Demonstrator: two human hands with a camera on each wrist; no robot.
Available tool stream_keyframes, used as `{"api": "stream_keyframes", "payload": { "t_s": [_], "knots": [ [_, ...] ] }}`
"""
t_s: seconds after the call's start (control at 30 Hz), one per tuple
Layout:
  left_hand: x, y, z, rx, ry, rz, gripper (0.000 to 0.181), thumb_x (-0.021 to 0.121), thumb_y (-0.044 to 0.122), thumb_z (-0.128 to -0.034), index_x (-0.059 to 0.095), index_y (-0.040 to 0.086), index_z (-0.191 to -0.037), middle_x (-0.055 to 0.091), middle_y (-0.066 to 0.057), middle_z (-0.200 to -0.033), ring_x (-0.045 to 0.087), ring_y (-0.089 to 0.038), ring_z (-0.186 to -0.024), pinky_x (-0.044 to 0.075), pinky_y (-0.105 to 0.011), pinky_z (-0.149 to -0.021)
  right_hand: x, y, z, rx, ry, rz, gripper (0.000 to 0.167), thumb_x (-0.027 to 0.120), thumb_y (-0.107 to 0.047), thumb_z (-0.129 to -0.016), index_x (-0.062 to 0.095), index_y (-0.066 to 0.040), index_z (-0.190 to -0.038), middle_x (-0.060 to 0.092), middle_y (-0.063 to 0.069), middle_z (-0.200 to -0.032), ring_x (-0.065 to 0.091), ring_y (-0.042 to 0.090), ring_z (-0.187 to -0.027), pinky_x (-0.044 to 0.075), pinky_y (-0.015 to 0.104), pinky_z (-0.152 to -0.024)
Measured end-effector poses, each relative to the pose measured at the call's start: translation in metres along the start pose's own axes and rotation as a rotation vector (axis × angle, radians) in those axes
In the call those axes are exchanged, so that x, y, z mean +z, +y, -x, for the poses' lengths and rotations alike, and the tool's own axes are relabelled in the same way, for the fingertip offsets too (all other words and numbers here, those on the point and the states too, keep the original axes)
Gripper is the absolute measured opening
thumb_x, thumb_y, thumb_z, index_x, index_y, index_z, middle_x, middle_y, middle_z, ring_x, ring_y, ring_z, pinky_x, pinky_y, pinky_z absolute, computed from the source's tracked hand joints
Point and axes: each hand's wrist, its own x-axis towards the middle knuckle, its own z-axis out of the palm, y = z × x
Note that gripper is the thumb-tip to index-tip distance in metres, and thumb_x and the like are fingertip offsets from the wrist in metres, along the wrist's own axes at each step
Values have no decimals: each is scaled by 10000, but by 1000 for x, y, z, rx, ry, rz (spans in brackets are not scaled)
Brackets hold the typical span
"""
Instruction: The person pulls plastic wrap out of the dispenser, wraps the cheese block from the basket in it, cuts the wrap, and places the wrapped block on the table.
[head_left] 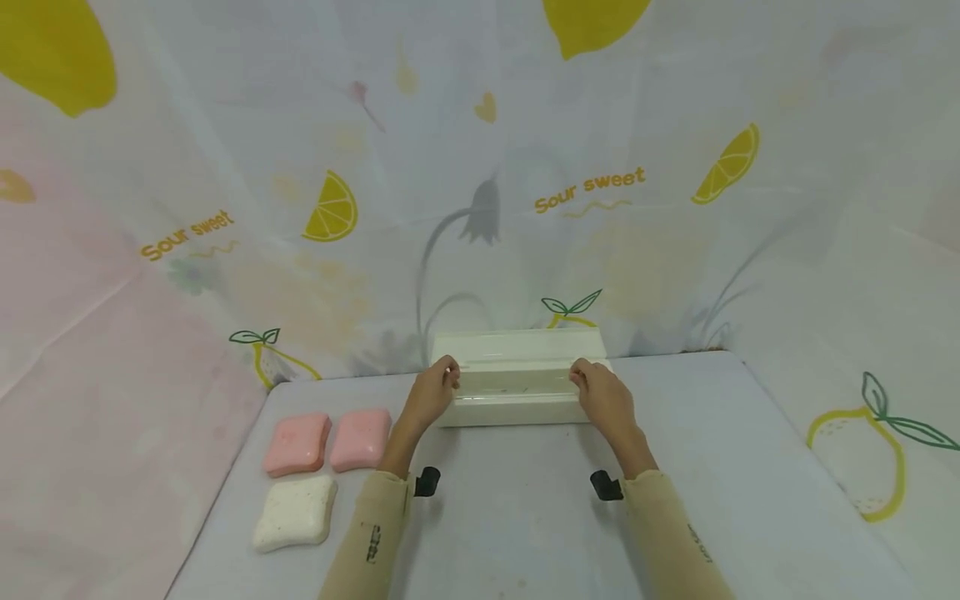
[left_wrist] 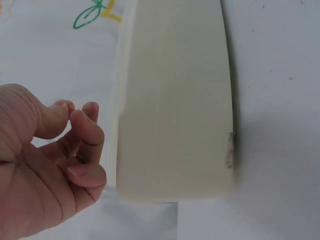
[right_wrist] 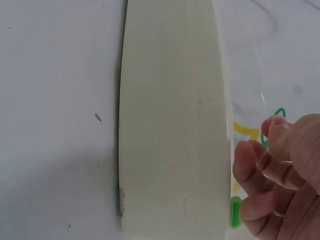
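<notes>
The pale cream box (head_left: 521, 412) sits on the far middle of the surface (head_left: 517, 533), its long side running left to right. A lighter panel (head_left: 517, 343) extends along its far side. The wrist views show a rough, worn mark at each end of the box's lower edge.

The left hand (head_left: 433, 393) is at the box's left end, the right hand (head_left: 604, 400) at its right end. On each, the fingers are bent and the fingertips brought close to the thumb; whether they pinch a thin clear edge cannot be told. A small green piece (right_wrist: 235, 212) shows beside the right hand's fingers; its nature is unclear.

Both forearms wear beige sleeves (head_left: 367, 533), with a black fitting (head_left: 427, 482) at the inner side of each cuff.

On the left of the surface lie two pink blocks (head_left: 297, 444), side by side and apart, with one white block (head_left: 295, 513) nearer. A lemon-printed backdrop (head_left: 480, 125) stands behind the far edge.
</notes>
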Motion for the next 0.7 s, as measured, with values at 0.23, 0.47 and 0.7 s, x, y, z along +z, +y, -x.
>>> {"api": "stream_keyframes", "payload": {
  "t_s": [0.23,0.47,0.7],
  "knots": [
    [-2,8,-6,56,37,90,83,481,-3,-1017,541,14,-962,580,-148,-812,592,-208,-683,496,-312,-614,-10,0,-4,-35,47,-108,59,620,-105,-969,625,-50,-946,586,67,-754,591,229,-680,461,406,-618],
    [-18,25,-10,100,100,69,78,485,-10,-1013,555,-1,-982,582,-123,-848,600,-211,-715,517,-334,-642,-27,-11,-13,-106,114,-172,61,611,-87,-970,632,-33,-952,581,94,-783,613,247,-717,461,388,-622],
    [-24,29,-7,105,113,72,80,477,-4,-1019,553,12,-998,576,-105,-874,597,-209,-734,520,-330,-645,-30,-12,-15,-124,146,-189,78,600,-95,-979,633,-27,-960,583,103,-817,610,249,-731,466,393,-636]
  ]
}}
